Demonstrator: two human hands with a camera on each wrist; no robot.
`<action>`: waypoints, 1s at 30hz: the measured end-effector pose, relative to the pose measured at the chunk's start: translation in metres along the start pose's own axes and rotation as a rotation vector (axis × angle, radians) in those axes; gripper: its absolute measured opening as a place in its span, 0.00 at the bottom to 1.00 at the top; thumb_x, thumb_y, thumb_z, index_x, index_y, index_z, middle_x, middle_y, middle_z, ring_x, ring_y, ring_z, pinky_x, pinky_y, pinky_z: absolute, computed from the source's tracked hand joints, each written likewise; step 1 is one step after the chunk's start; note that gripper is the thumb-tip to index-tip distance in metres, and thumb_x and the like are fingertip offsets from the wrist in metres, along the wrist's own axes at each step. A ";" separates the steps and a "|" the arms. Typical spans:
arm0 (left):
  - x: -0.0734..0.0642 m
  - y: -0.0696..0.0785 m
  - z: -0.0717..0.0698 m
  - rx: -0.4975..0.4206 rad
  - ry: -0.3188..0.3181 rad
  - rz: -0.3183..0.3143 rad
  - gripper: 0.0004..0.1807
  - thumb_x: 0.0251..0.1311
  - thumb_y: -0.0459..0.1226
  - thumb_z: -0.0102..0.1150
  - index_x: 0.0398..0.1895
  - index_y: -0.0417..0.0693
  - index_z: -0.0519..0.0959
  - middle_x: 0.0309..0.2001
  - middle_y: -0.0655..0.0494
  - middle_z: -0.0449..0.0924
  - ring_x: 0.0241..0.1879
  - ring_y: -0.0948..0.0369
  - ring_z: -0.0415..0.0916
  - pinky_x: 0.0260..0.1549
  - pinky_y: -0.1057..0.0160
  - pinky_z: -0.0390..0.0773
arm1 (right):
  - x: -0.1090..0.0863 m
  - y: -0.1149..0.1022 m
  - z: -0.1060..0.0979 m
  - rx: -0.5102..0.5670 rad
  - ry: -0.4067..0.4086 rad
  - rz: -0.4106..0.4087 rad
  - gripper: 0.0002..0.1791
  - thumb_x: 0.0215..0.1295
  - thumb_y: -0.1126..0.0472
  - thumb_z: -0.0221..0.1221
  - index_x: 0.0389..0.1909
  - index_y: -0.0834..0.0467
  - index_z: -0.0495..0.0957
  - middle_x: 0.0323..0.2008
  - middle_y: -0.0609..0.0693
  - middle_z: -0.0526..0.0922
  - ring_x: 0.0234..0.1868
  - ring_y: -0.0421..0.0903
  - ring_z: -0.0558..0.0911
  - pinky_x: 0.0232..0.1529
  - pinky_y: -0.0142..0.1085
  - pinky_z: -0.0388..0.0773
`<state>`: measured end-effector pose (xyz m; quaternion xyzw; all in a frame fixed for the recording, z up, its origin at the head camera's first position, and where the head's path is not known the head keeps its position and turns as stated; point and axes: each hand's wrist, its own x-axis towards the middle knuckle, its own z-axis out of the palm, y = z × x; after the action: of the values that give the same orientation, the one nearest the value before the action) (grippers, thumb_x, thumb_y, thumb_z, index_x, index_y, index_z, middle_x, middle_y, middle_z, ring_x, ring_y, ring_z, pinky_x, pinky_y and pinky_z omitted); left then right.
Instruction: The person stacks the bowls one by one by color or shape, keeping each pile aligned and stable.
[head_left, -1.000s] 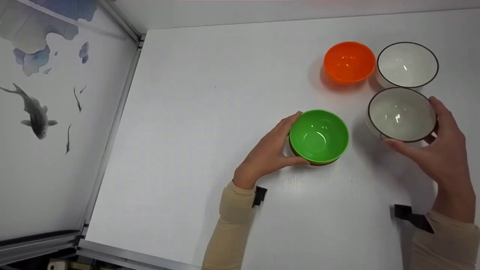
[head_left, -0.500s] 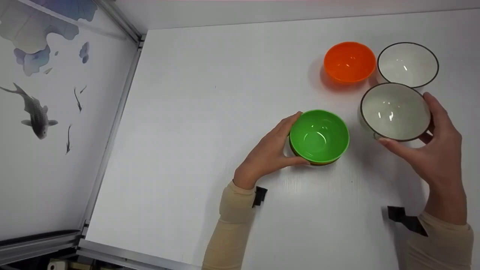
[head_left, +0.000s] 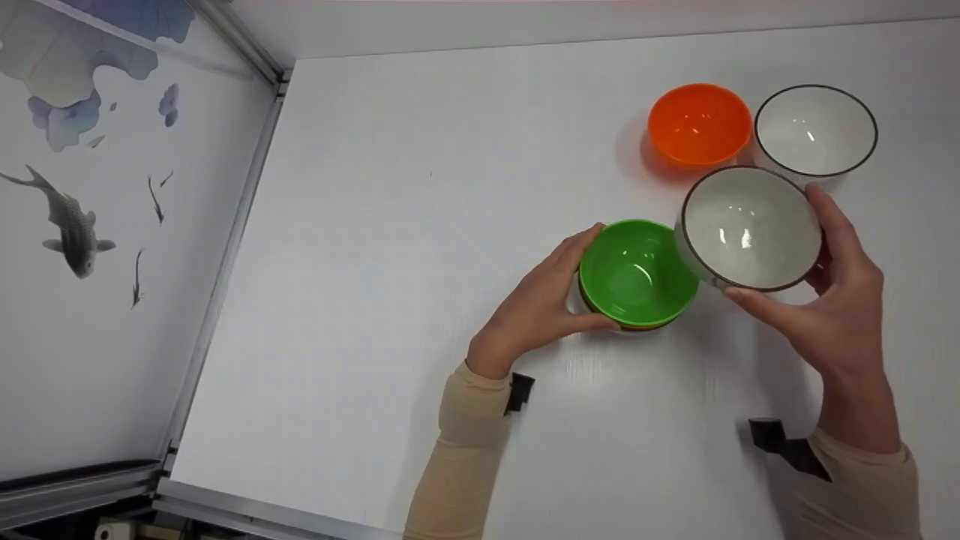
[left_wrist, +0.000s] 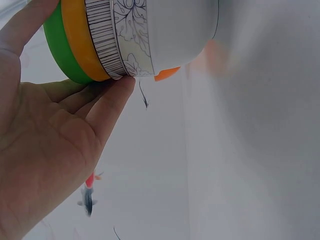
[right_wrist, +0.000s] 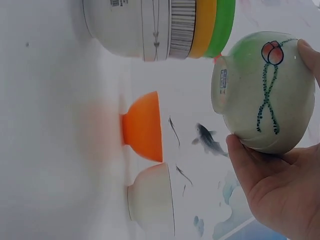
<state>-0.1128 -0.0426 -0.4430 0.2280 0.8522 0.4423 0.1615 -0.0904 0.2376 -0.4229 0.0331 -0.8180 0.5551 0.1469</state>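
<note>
Two beyond: orange bowl (head_left: 699,124) beside white bowl (head_left: 816,130). Right hand (head_left: 841,304) pinches flowered bowl (head_left: 752,229); left hand (head_left: 536,304) grips green-topped stack (head_left: 636,274).

It looks like a lab-style booth — white table (head_left: 360,315), metal rails (head_left: 262,514), side wall (head_left: 97,360) printed with fish (head_left: 69,225).

The stack of bowls (head_left: 634,277) stands left of the held bowl (head_left: 752,229).

white tabletop (head_left: 360,262), fish-printed side panel (head_left: 112,322)
</note>
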 end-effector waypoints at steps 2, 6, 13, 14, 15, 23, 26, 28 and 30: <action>0.000 0.000 0.000 -0.001 0.000 0.001 0.59 0.49 0.48 0.77 0.79 0.47 0.49 0.78 0.56 0.55 0.77 0.62 0.53 0.74 0.67 0.59 | -0.001 -0.003 0.004 0.016 -0.014 -0.012 0.59 0.33 0.80 0.75 0.74 0.58 0.63 0.66 0.56 0.74 0.57 0.39 0.77 0.51 0.16 0.77; 0.000 0.000 0.000 -0.011 -0.001 0.001 0.59 0.49 0.48 0.77 0.80 0.48 0.49 0.78 0.57 0.55 0.77 0.64 0.53 0.74 0.68 0.59 | -0.004 -0.006 0.012 0.038 -0.034 -0.042 0.60 0.32 0.80 0.74 0.74 0.58 0.63 0.66 0.56 0.75 0.58 0.40 0.77 0.53 0.17 0.77; 0.000 0.001 0.001 -0.006 0.002 0.019 0.59 0.50 0.49 0.76 0.80 0.48 0.49 0.78 0.57 0.55 0.76 0.64 0.54 0.74 0.70 0.58 | -0.008 -0.008 0.023 0.045 -0.047 -0.095 0.62 0.28 0.79 0.75 0.73 0.58 0.64 0.65 0.55 0.77 0.59 0.42 0.78 0.54 0.19 0.77; 0.000 0.001 0.001 -0.004 0.003 0.020 0.59 0.50 0.49 0.76 0.80 0.48 0.49 0.78 0.57 0.56 0.76 0.65 0.54 0.74 0.70 0.57 | -0.009 -0.009 0.024 0.043 -0.049 -0.099 0.62 0.28 0.79 0.76 0.73 0.57 0.63 0.65 0.55 0.77 0.59 0.42 0.78 0.55 0.19 0.77; 0.000 0.000 0.001 -0.001 0.004 0.021 0.59 0.50 0.49 0.76 0.80 0.47 0.49 0.78 0.57 0.56 0.77 0.65 0.54 0.74 0.71 0.57 | -0.009 -0.009 0.026 0.040 -0.051 -0.102 0.62 0.28 0.79 0.76 0.74 0.57 0.63 0.65 0.55 0.76 0.59 0.42 0.78 0.55 0.19 0.77; 0.000 -0.001 0.002 0.013 0.020 0.042 0.58 0.50 0.49 0.76 0.79 0.46 0.50 0.78 0.56 0.56 0.77 0.65 0.53 0.75 0.71 0.56 | -0.011 -0.009 0.034 0.009 -0.071 -0.114 0.63 0.27 0.77 0.78 0.74 0.56 0.63 0.65 0.59 0.76 0.62 0.39 0.77 0.59 0.19 0.75; 0.000 -0.001 0.002 0.014 0.027 0.051 0.58 0.50 0.49 0.76 0.79 0.46 0.51 0.78 0.55 0.56 0.77 0.65 0.53 0.75 0.70 0.56 | -0.011 -0.007 0.037 -0.004 -0.073 -0.120 0.65 0.23 0.78 0.79 0.73 0.59 0.64 0.64 0.61 0.76 0.62 0.36 0.76 0.59 0.19 0.74; 0.000 -0.001 0.002 0.013 0.031 0.053 0.58 0.50 0.49 0.76 0.79 0.46 0.51 0.78 0.55 0.57 0.77 0.65 0.53 0.75 0.70 0.57 | -0.012 -0.006 0.038 -0.003 -0.074 -0.124 0.65 0.21 0.78 0.79 0.73 0.61 0.64 0.64 0.62 0.77 0.62 0.36 0.76 0.59 0.19 0.74; 0.000 -0.001 0.002 0.011 0.036 0.053 0.58 0.50 0.50 0.76 0.79 0.46 0.52 0.78 0.55 0.57 0.77 0.65 0.53 0.75 0.70 0.57 | -0.012 -0.005 0.039 -0.002 -0.077 -0.129 0.66 0.19 0.79 0.79 0.72 0.62 0.64 0.64 0.63 0.77 0.63 0.35 0.76 0.59 0.19 0.74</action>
<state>-0.1124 -0.0415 -0.4450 0.2436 0.8511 0.4456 0.1333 -0.0858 0.1986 -0.4350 0.1072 -0.8197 0.5421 0.1508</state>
